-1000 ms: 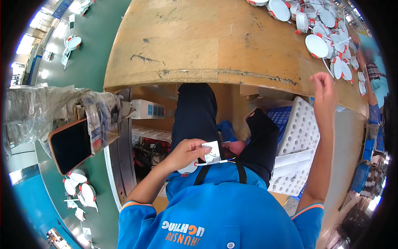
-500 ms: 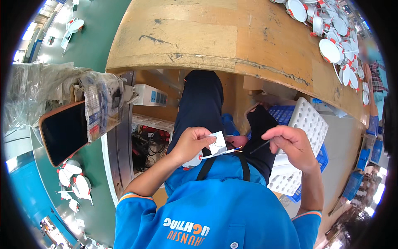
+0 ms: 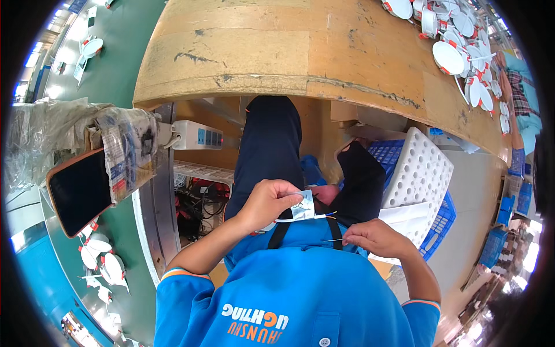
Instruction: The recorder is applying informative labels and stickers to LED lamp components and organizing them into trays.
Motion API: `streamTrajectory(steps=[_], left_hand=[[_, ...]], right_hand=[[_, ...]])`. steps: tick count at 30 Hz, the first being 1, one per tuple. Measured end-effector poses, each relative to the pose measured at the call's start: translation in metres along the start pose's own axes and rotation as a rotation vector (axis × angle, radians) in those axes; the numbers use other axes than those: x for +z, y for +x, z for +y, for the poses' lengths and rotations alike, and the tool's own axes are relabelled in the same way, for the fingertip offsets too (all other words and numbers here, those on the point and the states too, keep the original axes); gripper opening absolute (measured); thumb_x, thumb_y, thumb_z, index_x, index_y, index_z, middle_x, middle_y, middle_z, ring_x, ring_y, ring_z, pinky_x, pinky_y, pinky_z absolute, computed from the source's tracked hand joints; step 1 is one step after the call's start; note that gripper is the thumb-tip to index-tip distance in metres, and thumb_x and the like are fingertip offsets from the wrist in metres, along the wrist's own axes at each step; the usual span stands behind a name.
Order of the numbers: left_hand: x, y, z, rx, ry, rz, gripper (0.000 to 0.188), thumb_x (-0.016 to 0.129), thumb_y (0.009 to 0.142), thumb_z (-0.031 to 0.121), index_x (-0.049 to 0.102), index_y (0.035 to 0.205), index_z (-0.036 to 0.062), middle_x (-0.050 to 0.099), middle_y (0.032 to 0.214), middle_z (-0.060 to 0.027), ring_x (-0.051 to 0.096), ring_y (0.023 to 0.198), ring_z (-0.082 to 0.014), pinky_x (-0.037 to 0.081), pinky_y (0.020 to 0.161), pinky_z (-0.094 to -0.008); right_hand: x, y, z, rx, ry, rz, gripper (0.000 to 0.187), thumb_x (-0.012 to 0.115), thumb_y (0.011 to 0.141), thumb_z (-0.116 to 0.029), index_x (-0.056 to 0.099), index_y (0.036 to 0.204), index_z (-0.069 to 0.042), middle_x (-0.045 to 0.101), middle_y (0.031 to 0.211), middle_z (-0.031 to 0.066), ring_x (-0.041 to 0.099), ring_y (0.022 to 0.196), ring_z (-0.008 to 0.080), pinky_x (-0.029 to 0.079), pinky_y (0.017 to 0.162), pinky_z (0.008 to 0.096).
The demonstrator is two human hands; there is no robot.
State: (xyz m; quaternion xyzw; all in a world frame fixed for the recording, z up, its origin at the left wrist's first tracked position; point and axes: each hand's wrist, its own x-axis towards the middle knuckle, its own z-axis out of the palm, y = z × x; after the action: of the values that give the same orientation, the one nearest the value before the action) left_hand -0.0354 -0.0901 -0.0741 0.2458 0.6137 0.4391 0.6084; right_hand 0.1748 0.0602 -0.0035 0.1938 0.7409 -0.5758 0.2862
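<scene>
My left hand (image 3: 269, 202) is closed on a small, flat, shiny white piece (image 3: 303, 207), pinched between thumb and fingers above my lap. A white cable (image 3: 319, 217) runs along its lower edge, ending in thin bare-tipped wires to the right. Below the wrist shows a sliver of a white part with red; most of it is hidden. My right hand (image 3: 376, 238) is closed too, low in front of my shirt. From its fingertips a thin, needle-like rod (image 3: 334, 240) points left, below the cable end; its kind is too small to make out.
A worn wooden table (image 3: 231, 52) curves ahead, with many white round downlights (image 3: 448, 58) piled at its far right. At left are a phone (image 3: 81, 191) on a wrapped post, a power strip (image 3: 196, 135) and a green bench (image 3: 130, 52). A perforated white tray (image 3: 421, 182) leans over blue crates (image 3: 440, 225) at right.
My right hand has come down and left toward my waist, its rod now pointing left. My left hand keeps its hold, with the shiny piece tilted a little differently. The whole view has shifted slightly.
</scene>
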Motion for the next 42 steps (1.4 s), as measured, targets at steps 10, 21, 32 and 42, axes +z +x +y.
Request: streamTrajectory(steps=[10, 21, 32, 42], left_hand=[[-0.002, 0.003, -0.005, 0.022, -0.070, 0.003, 0.010, 0.057, 0.082, 0.008, 0.060, 0.084, -0.0016, 0.061, 0.073, -0.0022, 0.053, 0.065, -0.0035, 0.042, 0.058, -0.0184], [-0.006, 0.002, -0.012, 0.069, -0.070, 0.050, 0.012, 0.058, 0.080, 0.009, 0.060, 0.080, -0.0022, 0.058, 0.064, -0.0027, 0.049, 0.059, -0.0048, 0.039, 0.051, -0.0216], [-0.006, 0.004, -0.015, 0.091, -0.029, 0.050, 0.012, 0.057, 0.080, 0.009, 0.058, 0.081, -0.0028, 0.057, 0.065, -0.0042, 0.049, 0.059, -0.0064, 0.039, 0.052, -0.0234], [-0.006, 0.007, -0.021, 0.126, -0.034, 0.069, 0.012, 0.056, 0.080, 0.010, 0.058, 0.080, -0.0024, 0.056, 0.063, -0.0047, 0.049, 0.056, -0.0080, 0.039, 0.051, -0.0248]], right_hand=[[-0.011, 0.027, -0.026, -0.356, -0.252, 0.626, 0.006, 0.061, 0.072, -0.008, 0.062, 0.076, -0.003, 0.055, 0.067, 0.0078, 0.048, 0.063, 0.0236, 0.039, 0.057, 0.0323], [-0.014, 0.049, -0.038, -0.445, -0.483, 0.586, 0.006, 0.064, 0.065, -0.004, 0.063, 0.070, -0.004, 0.050, 0.063, 0.0060, 0.045, 0.062, 0.0209, 0.035, 0.058, 0.0321], [-0.005, 0.063, -0.042, -0.442, -0.450, 0.510, 0.002, 0.063, 0.067, -0.007, 0.062, 0.069, -0.006, 0.048, 0.064, 0.0040, 0.045, 0.064, 0.0199, 0.033, 0.062, 0.0322], [-0.002, 0.072, -0.029, -0.434, -0.409, 0.457, 0.006, 0.066, 0.066, -0.010, 0.063, 0.070, -0.007, 0.050, 0.064, 0.0022, 0.045, 0.067, 0.0185, 0.032, 0.067, 0.0308]])
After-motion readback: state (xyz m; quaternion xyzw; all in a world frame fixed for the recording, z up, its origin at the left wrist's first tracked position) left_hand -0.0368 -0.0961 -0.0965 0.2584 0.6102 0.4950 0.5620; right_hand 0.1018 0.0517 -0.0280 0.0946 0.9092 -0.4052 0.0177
